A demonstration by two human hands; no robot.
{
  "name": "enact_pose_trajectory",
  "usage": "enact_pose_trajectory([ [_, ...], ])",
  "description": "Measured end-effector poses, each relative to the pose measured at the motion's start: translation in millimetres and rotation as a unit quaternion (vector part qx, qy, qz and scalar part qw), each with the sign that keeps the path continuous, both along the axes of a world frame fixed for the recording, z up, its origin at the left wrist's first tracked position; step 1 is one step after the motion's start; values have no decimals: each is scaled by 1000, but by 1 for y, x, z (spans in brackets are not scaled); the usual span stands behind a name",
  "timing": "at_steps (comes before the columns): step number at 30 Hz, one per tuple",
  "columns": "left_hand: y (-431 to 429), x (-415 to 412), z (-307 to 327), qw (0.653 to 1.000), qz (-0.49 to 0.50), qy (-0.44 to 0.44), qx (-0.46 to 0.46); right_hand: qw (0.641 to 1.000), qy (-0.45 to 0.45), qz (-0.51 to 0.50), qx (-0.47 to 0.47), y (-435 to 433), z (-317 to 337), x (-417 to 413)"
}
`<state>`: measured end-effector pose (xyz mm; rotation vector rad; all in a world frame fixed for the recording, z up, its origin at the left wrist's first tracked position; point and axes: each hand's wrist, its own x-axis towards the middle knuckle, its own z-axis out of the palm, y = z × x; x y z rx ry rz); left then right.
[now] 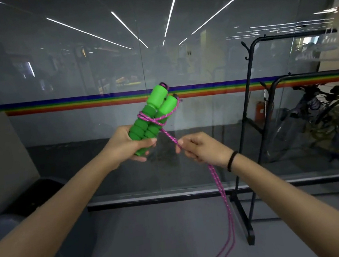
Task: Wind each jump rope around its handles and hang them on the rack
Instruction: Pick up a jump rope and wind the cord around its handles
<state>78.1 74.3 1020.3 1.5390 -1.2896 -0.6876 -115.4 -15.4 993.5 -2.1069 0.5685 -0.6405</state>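
Note:
My left hand grips the lower ends of two green foam jump-rope handles, held side by side and tilted up to the right. A pink cord is looped a couple of times around the middle of the handles. From there the doubled cord runs down to my right hand, which holds it in curled fingers. Below that hand the cord hangs to the floor. The black metal rack stands to the right, past my right hand.
A glass wall with a rainbow stripe runs straight ahead. A grey cabinet and a dark bin stand at the left. Behind the glass on the right a bicycle is parked. The rack's black foot reaches toward me on the floor.

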Motion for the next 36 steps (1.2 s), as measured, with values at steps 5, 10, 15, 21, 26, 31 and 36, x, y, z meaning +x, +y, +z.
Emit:
enact_pose_trajectory([
  [5,1,-7,-3,894,63,-443,21,933,187,-33,-306,-2,24,-5],
  [10,5,-18,12,798,-6,-596,94,930,183,-25,-317,1,54,-5],
  [15,11,-11,27,868,-269,-400,124,993,0,83,-81,-1,58,-2],
  [21,16,-14,14,974,-227,-20,-6,956,-186,112,198,1,20,13],
  [26,6,-27,-5,992,-65,107,-30,992,-97,-48,67,11,3,19],
  [31,-5,-18,-14,986,114,-91,-81,976,114,-56,-177,25,11,12],
  [36,8,-20,-9,843,98,-526,50,921,238,-1,-309,28,35,3],
])
